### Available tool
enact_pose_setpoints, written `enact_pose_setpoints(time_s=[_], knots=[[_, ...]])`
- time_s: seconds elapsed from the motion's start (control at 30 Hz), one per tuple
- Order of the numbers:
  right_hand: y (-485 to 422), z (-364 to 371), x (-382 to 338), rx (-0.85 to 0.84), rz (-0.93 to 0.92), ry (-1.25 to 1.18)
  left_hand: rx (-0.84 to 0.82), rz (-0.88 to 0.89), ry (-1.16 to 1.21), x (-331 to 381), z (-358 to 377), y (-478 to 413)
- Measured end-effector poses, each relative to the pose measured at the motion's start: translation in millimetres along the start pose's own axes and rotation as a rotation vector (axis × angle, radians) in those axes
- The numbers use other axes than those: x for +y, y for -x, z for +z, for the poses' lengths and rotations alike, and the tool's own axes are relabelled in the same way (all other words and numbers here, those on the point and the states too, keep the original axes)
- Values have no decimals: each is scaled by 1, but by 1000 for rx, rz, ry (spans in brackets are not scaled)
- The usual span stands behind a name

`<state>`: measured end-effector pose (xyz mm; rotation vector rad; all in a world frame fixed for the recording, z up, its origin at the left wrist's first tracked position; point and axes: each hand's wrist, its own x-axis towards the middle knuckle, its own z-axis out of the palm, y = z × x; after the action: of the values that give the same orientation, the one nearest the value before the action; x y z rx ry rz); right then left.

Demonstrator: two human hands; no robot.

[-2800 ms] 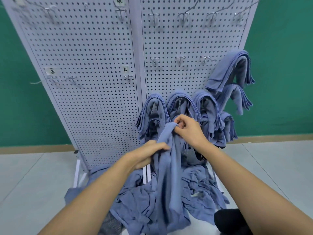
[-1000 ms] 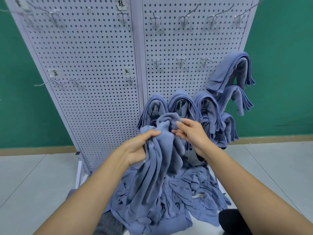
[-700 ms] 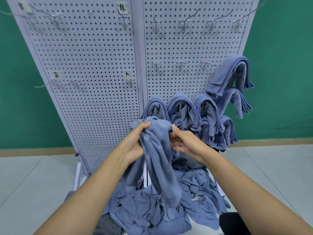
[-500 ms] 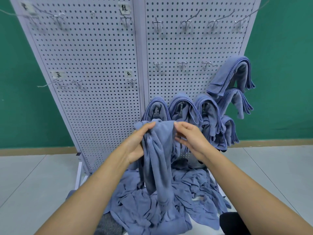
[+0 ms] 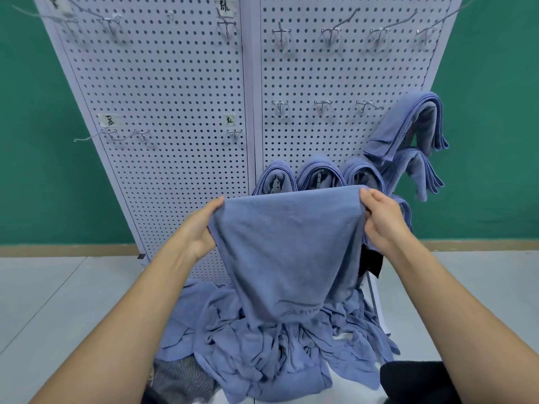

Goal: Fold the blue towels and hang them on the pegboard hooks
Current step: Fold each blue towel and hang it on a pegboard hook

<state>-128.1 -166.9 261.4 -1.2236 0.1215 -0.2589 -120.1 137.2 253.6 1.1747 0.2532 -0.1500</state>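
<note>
The blue towel (image 5: 285, 243), a bunched rope half a second back, now stretches flat between your left hand (image 5: 201, 228) and right hand (image 5: 382, 223), its top edge level in front of the hung towels (image 5: 316, 173). Each hand pinches a top corner, fingers (image 5: 368, 201) clamped on cloth. It looks ready for folding; bare hooks (image 5: 322, 104) wait at 12 o'clock, the loose pile (image 5: 262, 354) at 6 o'clock.

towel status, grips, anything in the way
Left grip and right grip each pinch a top corner. Towel spread between them, tail hanging toward the pile. Hung towels directly behind; middle-row hooks above them bare.
</note>
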Motion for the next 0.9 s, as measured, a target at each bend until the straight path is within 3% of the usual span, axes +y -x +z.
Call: enact_pose_setpoints(time_s=[0.5, 0.7, 0.9], knots=[[-3, -23, 6, 80, 71, 164, 132, 172, -345, -1, -12, -6], [-3, -26, 7, 35, 63, 280, 255, 195, -377, 0, -18, -10], [-7, -32, 9, -44, 61, 356, 88, 162, -379, 3, -24, -7]])
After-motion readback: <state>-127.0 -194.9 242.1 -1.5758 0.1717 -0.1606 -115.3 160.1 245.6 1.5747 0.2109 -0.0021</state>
